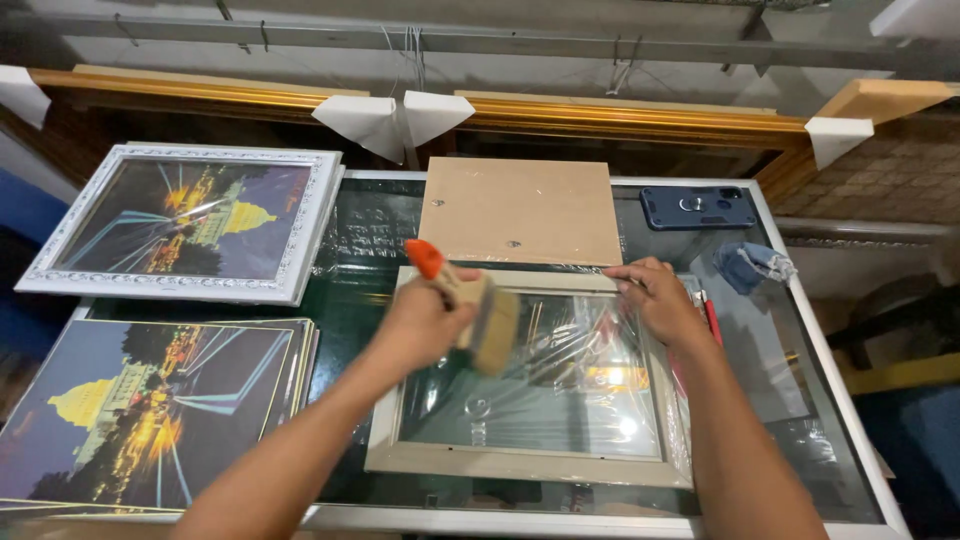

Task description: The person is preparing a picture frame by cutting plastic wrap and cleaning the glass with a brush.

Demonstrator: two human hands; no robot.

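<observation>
Brush (480,305) gripped in left hand (425,325), over glass of face-down frame (530,375); right hand (660,295) flat, open, pressing frame's top edge. Backing board (520,210) beyond hands, not yet fitted; dusting underway.

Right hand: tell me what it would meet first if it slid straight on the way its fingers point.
The right hand rests on the top rail of the pale picture frame, fingers pointing left and a little away. Going straight on, it would probably first meet the brown backing board lying past that rail, though depth is hard to judge.
</observation>
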